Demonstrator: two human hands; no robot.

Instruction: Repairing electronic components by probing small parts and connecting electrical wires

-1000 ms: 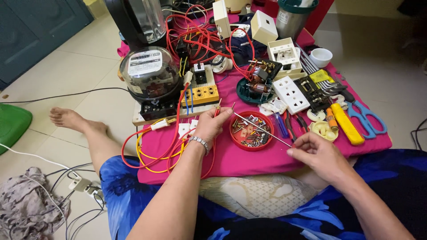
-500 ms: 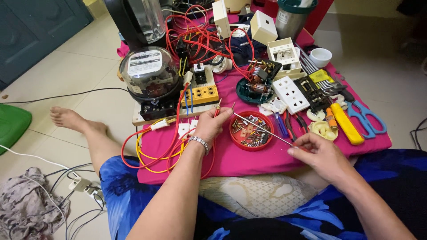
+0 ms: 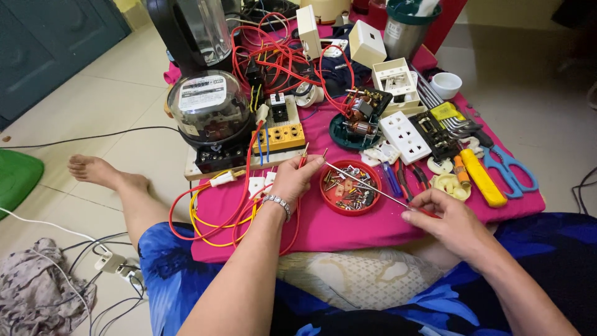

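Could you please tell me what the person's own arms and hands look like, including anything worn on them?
Both forearms are bare, with no sleeves or gloves in view. The left hand has a silver-coloured beaded bracelet around its wrist. The right hand wears nothing on its wrist, and no rings can be made out on either hand.

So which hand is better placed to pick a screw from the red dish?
Probably the left hand: it rests beside the red dish of screws, pinching only a red wire end. The right hand grips the screwdriver, whose shaft lies across the dish.
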